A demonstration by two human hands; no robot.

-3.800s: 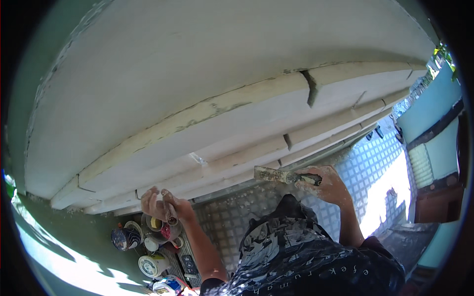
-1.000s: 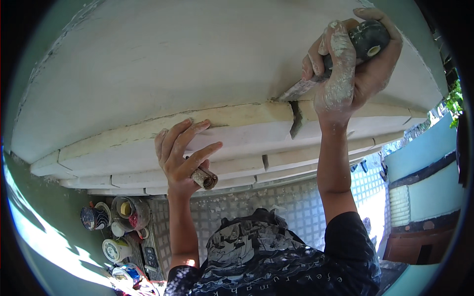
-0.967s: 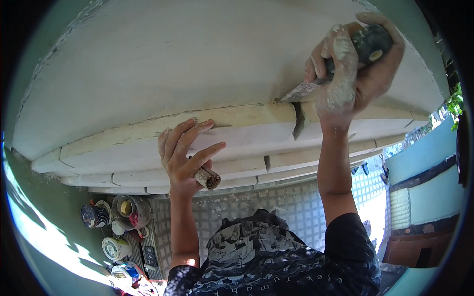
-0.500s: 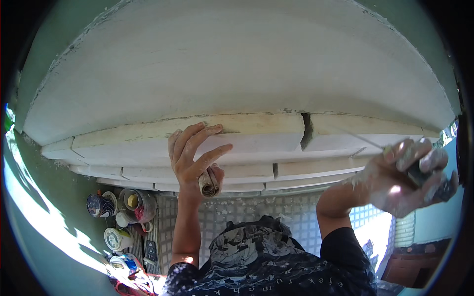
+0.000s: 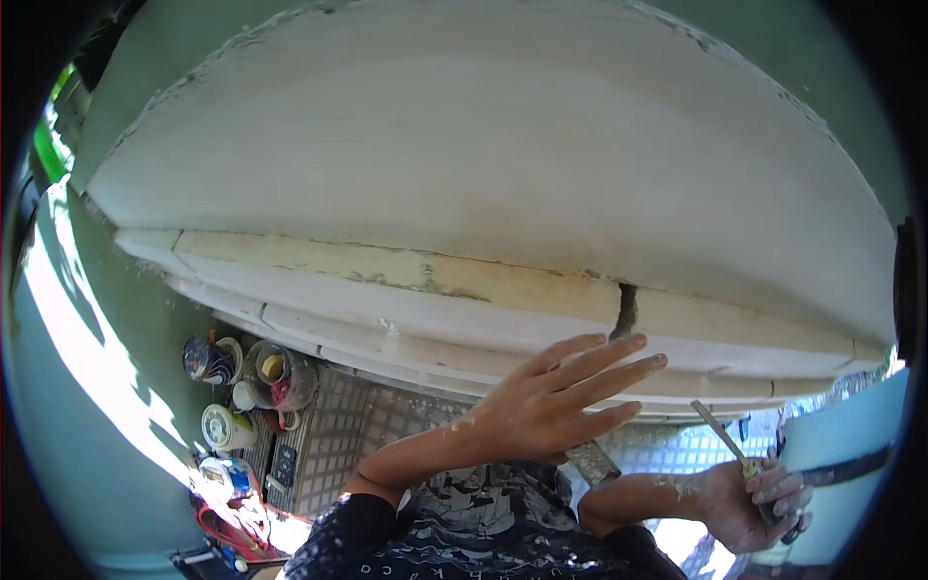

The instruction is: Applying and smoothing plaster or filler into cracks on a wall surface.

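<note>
My left hand (image 5: 561, 401) is in front of the lower white ledges with its fingers stretched out. A rolled-up, greyish sheet (image 5: 593, 465) sticks out from under its palm, and the thumb is hidden. At the lower right, my right hand (image 5: 759, 507) is closed round a narrow-bladed scraper (image 5: 720, 430), its thin flat blade pointing up and left. The scraper's dark handle is mostly covered by the fingers. A cream-edged white ledge (image 5: 387, 266) spans the view beyond my hands, with a dark vertical gap (image 5: 626, 307) in it right of centre.
A broad white panel (image 5: 483, 135) rises above the ledge, between green walls. At left, several tubs stand on slats, including a lidded white tub (image 5: 227, 426) and a grey bucket (image 5: 304, 382). Red cable (image 5: 217, 527) lies near them. Patterned tiles (image 5: 333, 454) cover the floor.
My left hand has left the ledge's edge and moved right and down, keeping the rolled sheet. My right hand with the scraper has dropped lower. The view has turned slightly.
</note>
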